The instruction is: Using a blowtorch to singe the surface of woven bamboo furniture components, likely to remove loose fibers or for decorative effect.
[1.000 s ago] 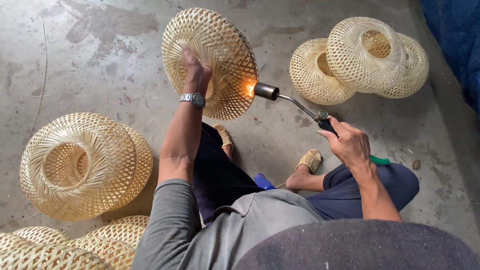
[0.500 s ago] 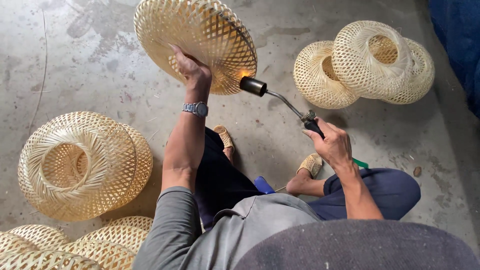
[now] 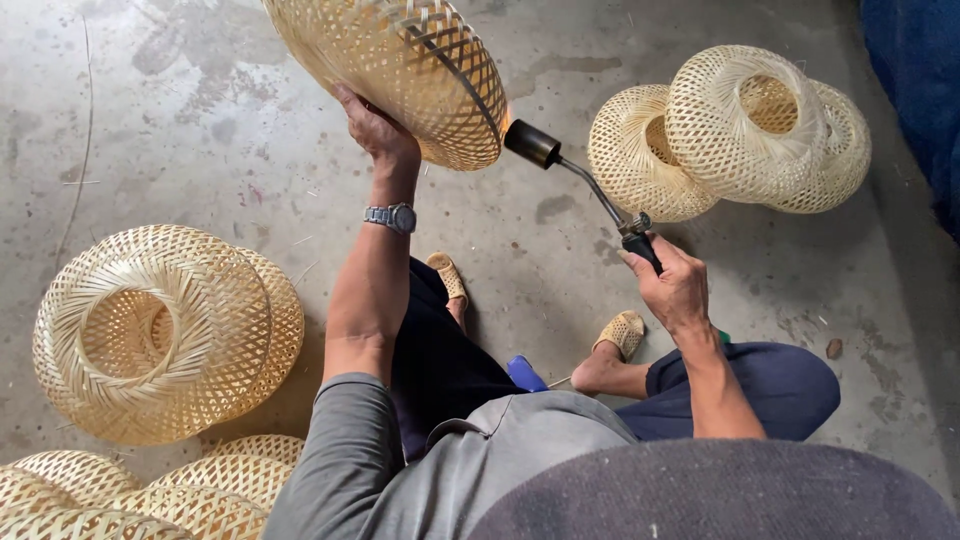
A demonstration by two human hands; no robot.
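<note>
While the person sits low on the concrete floor (image 3: 180, 110) with knees spread, a grey sleeve and dark trousers fill the bottom of the view, and woven sandals (image 3: 622, 332) peek out between the legs. Just ahead, the right hand (image 3: 672, 290) is wrapped tight around the black grip of a gas torch (image 3: 585, 185) — fingers closed together on the handle, thumb up top. The torch runs long and thin, its axis slanting from the hand up and to the left, and the dark round nozzle points straight at the rim of the bamboo shade (image 3: 400, 70). No flame can be made out at the nozzle mouth.

Up on the other side, the left hand (image 3: 378, 128), steel watch (image 3: 391, 216) at the wrist, holds that bamboo shade aloft from underneath — fingers curled and clamped on its lower edge, though the fingertips are hidden behind the weave. The shade is tilted, its broad face turned up and to the right, and its top is cut off by the frame edge.

Down at the left lies a finished woven shade (image 3: 165, 335) on its side, open ring facing up. More woven pieces (image 3: 130, 495) crowd the bottom-left corner, cropped by the edge. Farther off at the upper right, a cluster of paler shades (image 3: 730, 130) rests on the floor, overlapping — how many is hard to say. A blue shape (image 3: 915, 90) runs off the right edge.
</note>
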